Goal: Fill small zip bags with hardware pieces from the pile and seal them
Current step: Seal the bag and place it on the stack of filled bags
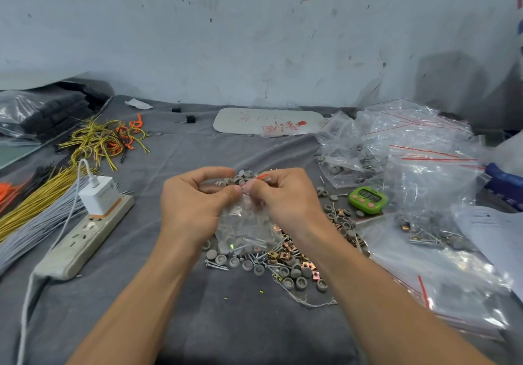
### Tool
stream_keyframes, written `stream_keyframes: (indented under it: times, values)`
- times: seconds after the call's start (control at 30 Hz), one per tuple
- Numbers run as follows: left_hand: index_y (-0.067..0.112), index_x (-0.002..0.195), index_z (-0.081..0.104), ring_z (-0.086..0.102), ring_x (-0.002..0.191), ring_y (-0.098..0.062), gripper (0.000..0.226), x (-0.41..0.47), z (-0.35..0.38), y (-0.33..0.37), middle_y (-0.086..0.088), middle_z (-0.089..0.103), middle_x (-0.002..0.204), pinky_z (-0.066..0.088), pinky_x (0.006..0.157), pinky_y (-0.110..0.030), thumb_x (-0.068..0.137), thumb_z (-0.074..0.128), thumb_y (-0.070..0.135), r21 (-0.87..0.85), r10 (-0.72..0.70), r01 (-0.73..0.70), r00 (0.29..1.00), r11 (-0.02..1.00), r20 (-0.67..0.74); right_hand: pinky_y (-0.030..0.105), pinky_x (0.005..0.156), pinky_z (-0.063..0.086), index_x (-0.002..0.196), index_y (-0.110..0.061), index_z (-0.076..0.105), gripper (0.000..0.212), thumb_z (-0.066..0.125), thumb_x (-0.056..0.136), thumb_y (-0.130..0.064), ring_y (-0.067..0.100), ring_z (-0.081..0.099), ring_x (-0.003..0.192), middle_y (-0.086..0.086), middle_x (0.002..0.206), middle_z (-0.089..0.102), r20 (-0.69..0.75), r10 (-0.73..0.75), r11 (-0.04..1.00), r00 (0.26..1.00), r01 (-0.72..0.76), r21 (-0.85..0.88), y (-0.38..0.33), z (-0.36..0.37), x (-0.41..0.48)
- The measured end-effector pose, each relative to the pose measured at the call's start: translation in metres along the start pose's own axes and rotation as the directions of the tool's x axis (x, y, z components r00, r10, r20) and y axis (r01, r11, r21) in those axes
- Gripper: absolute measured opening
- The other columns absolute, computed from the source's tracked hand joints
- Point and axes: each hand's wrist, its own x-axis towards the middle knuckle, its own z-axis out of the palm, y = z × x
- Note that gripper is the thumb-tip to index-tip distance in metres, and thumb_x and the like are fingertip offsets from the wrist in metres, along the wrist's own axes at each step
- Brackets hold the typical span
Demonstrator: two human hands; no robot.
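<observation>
Head view: both hands meet at the top edge of a small clear plastic zip bag [246,223], held just above the middle of the table. The left hand [192,206] pinches the bag's mouth between thumb and curled fingers. The right hand [285,200] pinches the same edge just beside it, and a red seal strip shows at its fingers. The bag hangs between the wrists and holds grey round caps and silver screws; whether its seal is closed cannot be told. Directly under and behind the bag lies the pile of loose hardware [285,262], made up of grey round caps, silver screws and copper-coloured square clips. It is spread on the grey cloth table cover [240,322], with a frayed white string [305,302] trailing from its near edge. Just right of the pile sits a green digital timer with pink buttons [368,199]. Beyond the timer rises a heap of empty clear zip bags with red seal lines [418,144], and nearer, at the right edge, lie flat clear bags already holding hardware [424,234] beside a white paper sheet [495,234]. To the left of the hands a white power strip [85,237] carries a white charger block [99,195] with its cable. Further left are a bundle of straight yellow wires [36,197] and a bundle of grey wires [34,228]. A tangle of yellow and orange looped wires [107,138] lies behind them, and a flat white pad with red print [266,121] rests near the wall.
</observation>
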Motion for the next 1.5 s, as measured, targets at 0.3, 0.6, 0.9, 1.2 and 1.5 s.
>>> stream_keyframes:
  times: [0.3,0.6,0.9,1.2,1.5]
  values:
    - [0.016,0.091,0.079,0.07,0.069,-0.007,0.028,0.001,0.014,0.004,-0.003,0.078,0.079,0.052,0.063,-0.014,0.065,0.088,0.014,-0.08,0.044,-0.039,0.997,0.996,0.066,0.028,0.058,0.049,0.067,-0.018,0.078,0.031,0.065,0.095,-0.02,0.012,0.06,0.056,0.003,0.069,0.075,-0.003,0.048,0.994,0.999,-0.048,-0.097,0.002,-0.037,-0.014]
    - [0.022,0.08,0.082,0.07,0.063,-0.01,0.017,0.007,0.084,0.017,-0.005,0.077,0.074,0.054,0.058,-0.019,0.073,0.086,0.007,-0.084,0.013,-0.004,0.994,0.996,0.107,0.036,0.07,0.058,0.076,-0.024,0.079,0.023,0.067,0.096,-0.02,0.009,0.07,0.066,-0.002,0.073,0.077,-0.007,0.072,0.972,0.997,-0.072,-0.222,0.006,-0.098,-0.024]
    - [0.024,0.131,0.065,0.066,0.098,0.003,0.044,0.018,0.226,0.016,0.017,0.069,0.117,0.047,0.08,-0.009,0.088,0.078,0.023,0.111,0.053,-0.092,0.949,0.99,0.312,0.032,0.069,0.05,0.082,-0.015,0.077,0.013,0.072,0.092,-0.021,0.018,0.065,0.073,0.005,0.086,0.078,-0.504,0.164,0.965,0.848,-0.244,-0.097,0.047,-0.233,-0.013]
    - [0.033,0.141,0.054,0.032,0.146,-0.02,0.042,-0.026,0.249,-0.057,0.006,0.045,0.153,0.027,0.118,-0.035,0.099,0.051,0.033,0.539,0.051,-0.727,0.614,0.424,0.788,0.028,0.077,0.056,0.089,-0.025,0.08,0.013,0.069,0.085,-0.021,0.013,0.071,0.081,-0.007,0.083,0.078,-0.31,0.009,0.718,0.951,-0.222,-0.66,0.055,-0.241,-0.023]
    - [0.036,0.156,0.027,0.006,0.155,-0.015,0.067,-0.083,0.211,-0.083,0.005,0.016,0.169,-0.006,0.122,-0.033,0.093,0.02,0.058,0.555,0.031,-0.742,0.609,0.378,0.793,0.019,0.094,0.048,0.115,-0.028,0.077,0.032,0.069,0.087,-0.017,0.013,0.068,0.11,-0.009,0.118,0.075,-0.211,0.134,0.69,0.968,-0.244,-0.681,0.064,-0.24,-0.051]
